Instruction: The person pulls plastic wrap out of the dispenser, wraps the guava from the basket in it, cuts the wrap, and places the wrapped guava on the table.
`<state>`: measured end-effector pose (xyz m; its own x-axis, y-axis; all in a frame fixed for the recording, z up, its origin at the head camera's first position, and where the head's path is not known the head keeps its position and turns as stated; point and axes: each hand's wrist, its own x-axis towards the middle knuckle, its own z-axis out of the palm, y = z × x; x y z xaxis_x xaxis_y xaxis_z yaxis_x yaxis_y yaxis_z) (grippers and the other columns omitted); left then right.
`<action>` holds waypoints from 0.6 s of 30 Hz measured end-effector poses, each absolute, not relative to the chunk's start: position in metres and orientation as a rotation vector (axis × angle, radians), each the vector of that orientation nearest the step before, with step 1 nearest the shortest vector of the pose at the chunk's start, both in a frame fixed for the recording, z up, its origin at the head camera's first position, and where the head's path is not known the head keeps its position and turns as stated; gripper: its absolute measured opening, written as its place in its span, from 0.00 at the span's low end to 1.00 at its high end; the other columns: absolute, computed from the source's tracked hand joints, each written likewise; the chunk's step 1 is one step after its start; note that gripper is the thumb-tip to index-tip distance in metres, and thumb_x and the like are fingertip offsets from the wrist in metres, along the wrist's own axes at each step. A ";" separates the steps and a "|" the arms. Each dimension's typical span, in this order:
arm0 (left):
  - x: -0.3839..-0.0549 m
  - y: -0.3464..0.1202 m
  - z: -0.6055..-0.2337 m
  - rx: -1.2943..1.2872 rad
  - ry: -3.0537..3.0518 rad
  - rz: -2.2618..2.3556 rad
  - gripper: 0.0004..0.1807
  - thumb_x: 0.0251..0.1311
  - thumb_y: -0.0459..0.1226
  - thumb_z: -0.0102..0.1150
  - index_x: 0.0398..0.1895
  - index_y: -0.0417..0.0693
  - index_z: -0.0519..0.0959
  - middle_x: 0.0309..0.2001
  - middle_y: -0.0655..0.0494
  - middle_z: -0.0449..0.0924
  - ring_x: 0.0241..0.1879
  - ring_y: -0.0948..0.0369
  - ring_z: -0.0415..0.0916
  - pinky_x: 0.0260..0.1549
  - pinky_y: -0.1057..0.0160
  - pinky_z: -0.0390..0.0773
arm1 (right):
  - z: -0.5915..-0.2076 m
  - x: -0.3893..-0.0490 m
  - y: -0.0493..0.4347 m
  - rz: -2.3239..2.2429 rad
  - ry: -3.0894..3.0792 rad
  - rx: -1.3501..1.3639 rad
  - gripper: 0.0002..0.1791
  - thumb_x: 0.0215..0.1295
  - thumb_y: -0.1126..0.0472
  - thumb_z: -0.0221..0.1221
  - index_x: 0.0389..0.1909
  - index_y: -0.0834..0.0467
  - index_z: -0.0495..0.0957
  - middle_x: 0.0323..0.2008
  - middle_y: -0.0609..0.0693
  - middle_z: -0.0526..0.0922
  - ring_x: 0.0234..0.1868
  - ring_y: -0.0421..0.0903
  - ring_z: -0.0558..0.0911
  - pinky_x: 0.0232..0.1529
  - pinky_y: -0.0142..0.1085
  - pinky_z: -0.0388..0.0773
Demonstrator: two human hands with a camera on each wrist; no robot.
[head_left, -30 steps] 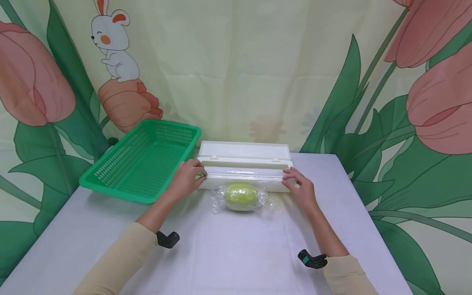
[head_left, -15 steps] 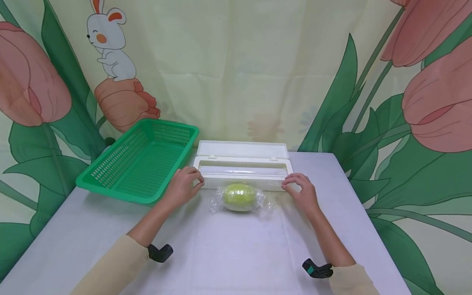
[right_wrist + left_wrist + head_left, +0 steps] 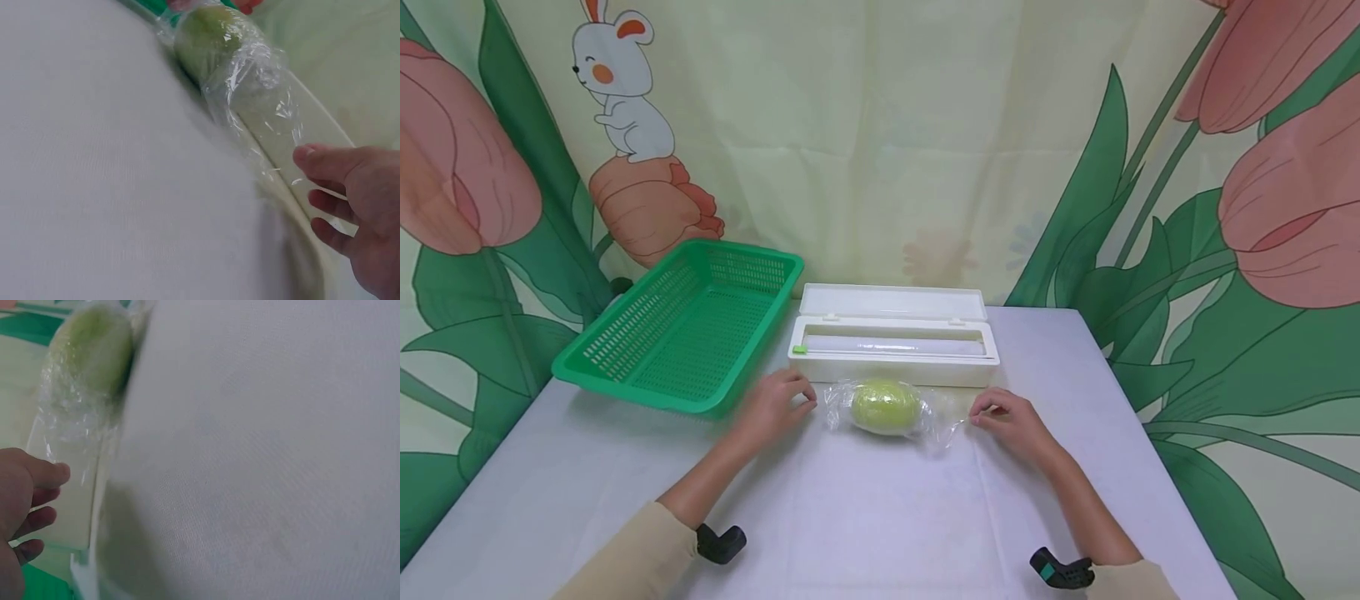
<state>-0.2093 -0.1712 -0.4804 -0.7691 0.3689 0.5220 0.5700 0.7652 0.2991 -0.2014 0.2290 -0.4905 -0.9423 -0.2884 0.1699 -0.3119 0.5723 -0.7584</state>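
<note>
An oval yellow-green fruit [image 3: 886, 407], its kind unclear, lies on the table in crinkled clear plastic wrap [image 3: 935, 427]. Directly behind it stands a white plastic wrap dispenser box [image 3: 891, 370], lid raised, with the wrap roll [image 3: 895, 345] inside and a green slider [image 3: 800, 350] at its left end. At the fruit's left, my left hand [image 3: 772, 408] pinches thumb against forefinger at the wrap's edge; the film there is barely visible. My right hand [image 3: 1017, 425] pinches the wrap at the other side. In the right wrist view, film reaches the right thumb [image 3: 319, 164].
A green plastic basket [image 3: 737, 387] stands to the left, close beside the dispenser box. A white cloth [image 3: 880, 517] covers the table. Behind the table hangs a curtain [image 3: 947, 150] printed with tulips and a rabbit.
Both hands have come down from the dispenser box's front corners toward me, on either side of the fruit. The green slider has come into sight. The wrap has shifted toward me with the hands.
</note>
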 end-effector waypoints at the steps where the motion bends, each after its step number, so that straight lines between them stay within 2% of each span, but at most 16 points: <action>1: -0.209 -0.170 -0.482 -0.709 -2.514 -0.641 0.09 0.40 0.30 0.74 0.23 0.48 0.82 0.28 0.57 0.79 0.31 0.57 0.76 0.31 0.60 0.75 | -0.490 -0.202 0.228 1.338 -2.767 0.531 0.04 0.56 0.65 0.67 0.31 0.54 0.82 0.37 0.49 0.83 0.41 0.37 0.78 0.45 0.33 0.79; 6: -0.210 -0.164 -0.484 -0.686 -2.528 -0.723 0.07 0.44 0.32 0.73 0.26 0.48 0.83 0.31 0.56 0.81 0.34 0.56 0.78 0.34 0.57 0.78 | -0.481 -0.208 0.218 1.351 -2.749 0.528 0.10 0.54 0.64 0.69 0.38 0.54 0.82 0.42 0.50 0.83 0.47 0.40 0.78 0.49 0.44 0.80; 10: -0.210 -0.160 -0.482 -0.624 -2.591 -0.755 0.09 0.50 0.36 0.71 0.35 0.48 0.83 0.38 0.55 0.83 0.42 0.55 0.80 0.42 0.55 0.80 | -0.470 -0.215 0.203 1.392 -2.678 0.551 0.17 0.54 0.61 0.70 0.45 0.55 0.80 0.50 0.51 0.82 0.54 0.46 0.77 0.54 0.50 0.78; 14: -0.211 -0.159 -0.480 -0.563 -2.628 -0.778 0.13 0.55 0.39 0.69 0.43 0.48 0.82 0.45 0.54 0.81 0.49 0.55 0.78 0.50 0.55 0.79 | -0.463 -0.221 0.184 1.343 -2.664 0.635 0.23 0.54 0.57 0.70 0.52 0.56 0.79 0.53 0.52 0.81 0.58 0.50 0.77 0.58 0.51 0.76; 18: -0.211 -0.158 -0.479 -0.553 -2.616 -0.810 0.14 0.58 0.40 0.66 0.47 0.48 0.81 0.49 0.53 0.81 0.53 0.54 0.77 0.53 0.54 0.78 | -0.463 -0.226 0.166 1.225 -2.727 0.683 0.28 0.51 0.53 0.72 0.55 0.54 0.78 0.55 0.50 0.82 0.59 0.51 0.78 0.60 0.50 0.75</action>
